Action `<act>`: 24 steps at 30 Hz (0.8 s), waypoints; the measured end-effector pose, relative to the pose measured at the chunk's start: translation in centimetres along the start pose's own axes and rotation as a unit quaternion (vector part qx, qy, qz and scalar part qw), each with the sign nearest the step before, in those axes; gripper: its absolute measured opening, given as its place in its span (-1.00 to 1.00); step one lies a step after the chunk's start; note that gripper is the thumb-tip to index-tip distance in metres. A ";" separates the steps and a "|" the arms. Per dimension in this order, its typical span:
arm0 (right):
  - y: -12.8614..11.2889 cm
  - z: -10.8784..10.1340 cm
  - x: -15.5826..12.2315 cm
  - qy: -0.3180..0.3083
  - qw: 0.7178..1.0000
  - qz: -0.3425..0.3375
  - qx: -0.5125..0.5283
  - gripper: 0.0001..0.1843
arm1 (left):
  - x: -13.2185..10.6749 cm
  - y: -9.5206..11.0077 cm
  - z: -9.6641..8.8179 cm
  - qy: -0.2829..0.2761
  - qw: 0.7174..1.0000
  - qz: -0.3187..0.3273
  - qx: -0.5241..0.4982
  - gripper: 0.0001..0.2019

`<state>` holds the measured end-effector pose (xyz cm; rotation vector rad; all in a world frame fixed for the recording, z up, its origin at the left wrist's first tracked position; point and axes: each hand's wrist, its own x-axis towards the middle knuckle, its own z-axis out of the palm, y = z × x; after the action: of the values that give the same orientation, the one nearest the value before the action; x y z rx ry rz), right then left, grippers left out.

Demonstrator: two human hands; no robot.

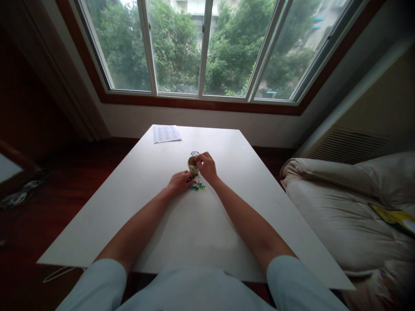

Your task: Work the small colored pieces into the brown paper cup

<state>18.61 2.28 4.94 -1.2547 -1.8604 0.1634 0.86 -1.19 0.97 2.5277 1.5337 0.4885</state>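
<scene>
A small tan cup (192,165) stands near the middle of the white table (162,224). My right hand (206,167) is over the cup's rim, fingers pinched together; what they hold is too small to make out. My left hand (179,182) rests on the table just left of the cup, fingers curled down at a scatter of small coloured pieces (198,186) in green, blue and yellow. A small clear lid-like object (195,153) lies just behind the cup.
A stack of printed paper (166,133) lies at the table's far left corner. A beige cushioned sofa (350,207) stands to the right, with a yellow item (394,216) on it. Large windows fill the far wall. Cables (16,196) lie on the wooden floor at left.
</scene>
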 end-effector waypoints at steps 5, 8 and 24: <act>0.3 -1.2 1.4 -0.006 0.999 -0.036 -0.023 -0.70 | 0.0 0.2 0.1 0.004 1.000 -0.008 -0.005 -0.80; 1.4 -2.3 0.2 -0.006 0.999 -0.037 -0.025 -0.73 | 0.0 0.2 0.5 0.027 1.000 -0.015 -0.008 -0.83; 4.8 -2.7 -6.6 -0.266 0.954 -0.078 -0.118 -0.78 | 0.1 -2.0 1.1 0.061 0.996 -0.032 -0.053 -0.76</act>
<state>24.66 -1.58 0.21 -1.3002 -2.4963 0.2118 -0.39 -0.10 -0.58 2.4009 1.5800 0.7079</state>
